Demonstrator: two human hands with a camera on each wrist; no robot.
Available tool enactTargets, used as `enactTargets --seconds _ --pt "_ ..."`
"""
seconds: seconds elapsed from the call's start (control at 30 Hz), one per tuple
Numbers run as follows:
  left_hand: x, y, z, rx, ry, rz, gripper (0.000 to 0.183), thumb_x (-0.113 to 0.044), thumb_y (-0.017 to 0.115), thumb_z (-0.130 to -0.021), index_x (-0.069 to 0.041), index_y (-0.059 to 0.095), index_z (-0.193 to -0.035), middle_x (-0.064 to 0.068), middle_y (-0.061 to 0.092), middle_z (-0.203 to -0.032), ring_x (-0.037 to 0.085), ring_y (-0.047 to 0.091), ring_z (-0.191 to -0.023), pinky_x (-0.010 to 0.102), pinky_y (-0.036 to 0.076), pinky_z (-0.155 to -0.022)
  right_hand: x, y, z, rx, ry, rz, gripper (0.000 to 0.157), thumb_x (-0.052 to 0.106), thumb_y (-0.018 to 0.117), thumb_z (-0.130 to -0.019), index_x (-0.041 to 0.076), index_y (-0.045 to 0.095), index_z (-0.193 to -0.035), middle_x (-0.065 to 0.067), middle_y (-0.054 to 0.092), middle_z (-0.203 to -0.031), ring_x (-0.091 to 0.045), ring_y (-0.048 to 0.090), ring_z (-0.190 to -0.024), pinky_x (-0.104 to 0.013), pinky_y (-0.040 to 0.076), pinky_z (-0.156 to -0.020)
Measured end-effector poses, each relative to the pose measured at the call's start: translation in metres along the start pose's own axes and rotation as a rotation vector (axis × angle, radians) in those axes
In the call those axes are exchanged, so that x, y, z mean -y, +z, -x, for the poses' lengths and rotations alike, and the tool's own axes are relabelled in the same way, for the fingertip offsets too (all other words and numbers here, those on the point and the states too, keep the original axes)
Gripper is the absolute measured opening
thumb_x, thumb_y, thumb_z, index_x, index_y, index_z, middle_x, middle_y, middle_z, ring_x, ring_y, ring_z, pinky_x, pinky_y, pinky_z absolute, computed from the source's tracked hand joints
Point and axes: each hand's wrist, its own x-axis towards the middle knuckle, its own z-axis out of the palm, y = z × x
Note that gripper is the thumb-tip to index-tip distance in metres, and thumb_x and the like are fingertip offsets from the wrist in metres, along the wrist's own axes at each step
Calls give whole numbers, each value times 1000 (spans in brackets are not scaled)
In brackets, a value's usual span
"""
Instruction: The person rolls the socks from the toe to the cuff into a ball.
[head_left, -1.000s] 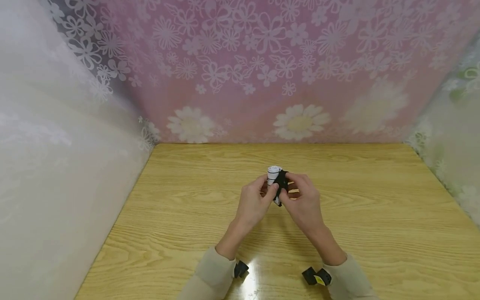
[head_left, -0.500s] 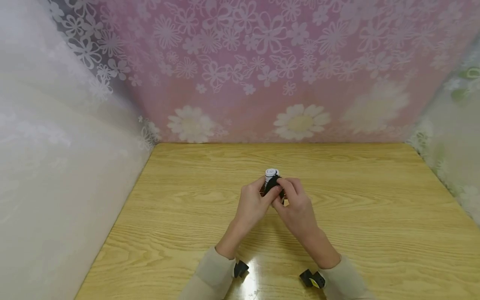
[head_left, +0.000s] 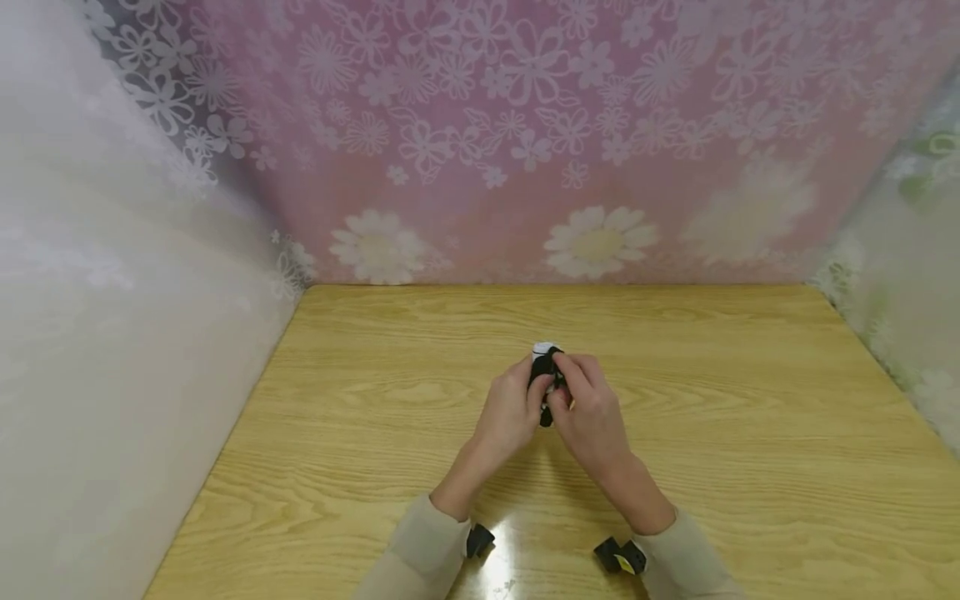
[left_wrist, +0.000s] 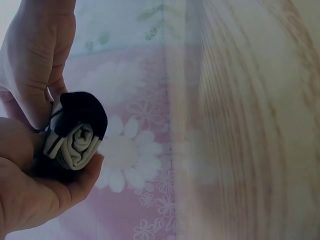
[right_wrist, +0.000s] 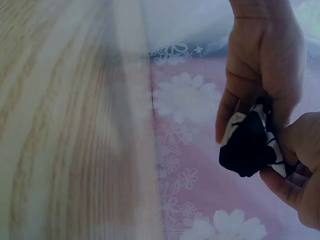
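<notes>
A tightly rolled sock, white with thin black lines and black patches, is held between both hands above the wooden table. My left hand grips it from the left, thumb lying over the black part. From the other side my right hand pinches the black fabric between thumb and fingers. In the left wrist view the sock's coiled white end shows, with a black flap over it. The right wrist view shows the black cloth bulging out between the hands. Fingers hide much of the roll's middle.
A wood-grain table spreads under the hands. Behind it hangs a pink flowered backdrop, with a pale panel on the left and another on the right. Black wrist cameras sit at both sleeves.
My right hand has shifted left and drawn the black fabric across the roll. The sock's white top shows less, and a black end now hangs below the fingers. My left hand stays nearly in place.
</notes>
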Motion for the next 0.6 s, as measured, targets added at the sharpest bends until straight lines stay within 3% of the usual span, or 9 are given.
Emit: enactTargets --seconds 0.27,0.6 --pt "8 -1 -2 174 4 -8 24 -9 43 -106 0 56 -124 11 61 -101 14 55 -86 19 50 -69 -9 -7 -1 158 34 -60 50 -27 65 -71 -17 62 -120 -22 53 -103 -15 52 -66 -23 46 -52" --pt "17 -7 -3 289 134 4 22 -4 49 -103 3 55 -123 10 57 -95 14 51 -83 21 46 -70 -18 -17 -8 277 271 -161 47 -24 57 -75 -10 67 -119 -16 55 -96 -18 51 -73 -24 44 -57"
